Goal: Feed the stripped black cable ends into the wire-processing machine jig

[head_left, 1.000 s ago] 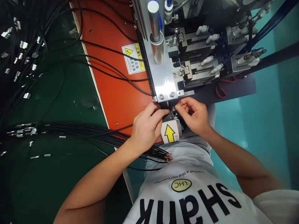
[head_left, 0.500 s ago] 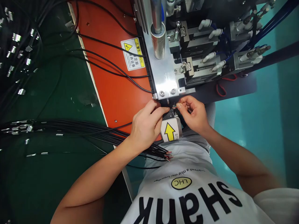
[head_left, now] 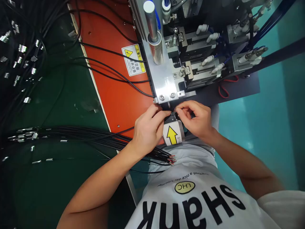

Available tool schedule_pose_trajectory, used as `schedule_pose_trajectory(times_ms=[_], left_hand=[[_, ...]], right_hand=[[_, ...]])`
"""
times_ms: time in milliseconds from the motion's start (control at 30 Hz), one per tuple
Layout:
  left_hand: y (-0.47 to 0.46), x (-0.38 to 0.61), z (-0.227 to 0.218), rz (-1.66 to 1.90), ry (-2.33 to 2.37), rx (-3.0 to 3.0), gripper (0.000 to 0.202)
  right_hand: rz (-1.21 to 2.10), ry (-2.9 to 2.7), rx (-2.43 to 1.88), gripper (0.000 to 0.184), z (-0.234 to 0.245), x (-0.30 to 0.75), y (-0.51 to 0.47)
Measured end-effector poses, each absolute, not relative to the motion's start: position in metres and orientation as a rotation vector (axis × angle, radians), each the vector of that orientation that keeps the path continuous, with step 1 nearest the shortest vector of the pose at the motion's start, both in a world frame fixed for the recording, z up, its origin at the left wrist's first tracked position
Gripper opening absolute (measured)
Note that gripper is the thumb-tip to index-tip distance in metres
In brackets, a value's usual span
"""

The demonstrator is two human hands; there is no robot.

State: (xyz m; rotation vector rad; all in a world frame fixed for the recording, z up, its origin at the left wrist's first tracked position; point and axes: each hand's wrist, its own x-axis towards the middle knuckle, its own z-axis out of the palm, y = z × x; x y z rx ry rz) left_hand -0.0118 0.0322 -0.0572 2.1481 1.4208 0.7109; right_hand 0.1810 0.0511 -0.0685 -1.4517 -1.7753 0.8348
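Observation:
My left hand [head_left: 149,128] is closed, thumb and forefinger pinched at the front edge of the machine. A black cable [head_left: 125,129] runs in under this hand. Close beside those fingertips, my right hand [head_left: 196,118] pinches thin wire ends [head_left: 175,110] that come from the cable; they are tiny and mostly covered by the fingers. Just below both hands is a black feed block [head_left: 170,118] on the machine, with a yellow arrow label [head_left: 172,135] under it.
A bundle of black cables [head_left: 95,133] with stripped ends [head_left: 172,159] reaches my lap. More cables with metal connectors [head_left: 22,48] lie on the green table [head_left: 59,184]. A metal bracket [head_left: 164,84] and pneumatic cylinders [head_left: 202,47] stand above my hands, beside an orange plate [head_left: 111,79].
My right fingertips have moved left, nearer to the left ones, and the coloured wires between them are now more hidden. The left hand stays in place. The view has shifted slightly.

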Motion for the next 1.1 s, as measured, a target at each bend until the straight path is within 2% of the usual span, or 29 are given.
schedule_pose_trajectory(times_ms=[100,267,333,567,667,733,933,1100], left_hand=[[0.033,-0.012,-0.056,0.704,1.411,2.143,0.026],[0.032,-0.012,-0.055,0.687,1.399,2.167,0.023],[0.032,-0.013,-0.054,0.667,1.403,2.192,0.022],[0.032,-0.013,-0.053,0.666,1.400,2.182,0.023],[0.032,-0.012,-0.052,0.677,1.408,2.153,0.022],[0.032,-0.012,-0.051,0.680,1.407,2.137,0.022],[0.033,-0.012,-0.050,0.682,1.425,2.112,0.014],[0.031,-0.013,-0.051,0.644,1.518,2.264,0.016]], right_hand=[[0.961,-1.664,-1.510,0.007,-0.070,0.183,0.050],[1.615,-1.196,-1.496,0.018,-0.076,0.184,0.062],[1.751,-1.110,-1.489,0.021,-0.077,0.188,0.066],[1.245,-1.422,-1.532,0.011,-0.073,0.196,0.043],[1.127,-1.467,-1.543,0.011,-0.073,0.189,0.037],[1.168,-1.408,-1.540,0.013,-0.075,0.186,0.039],[1.625,-1.062,-1.413,0.024,-0.084,0.196,0.051],[1.737,-1.015,-1.370,0.028,-0.081,0.194,0.057]])
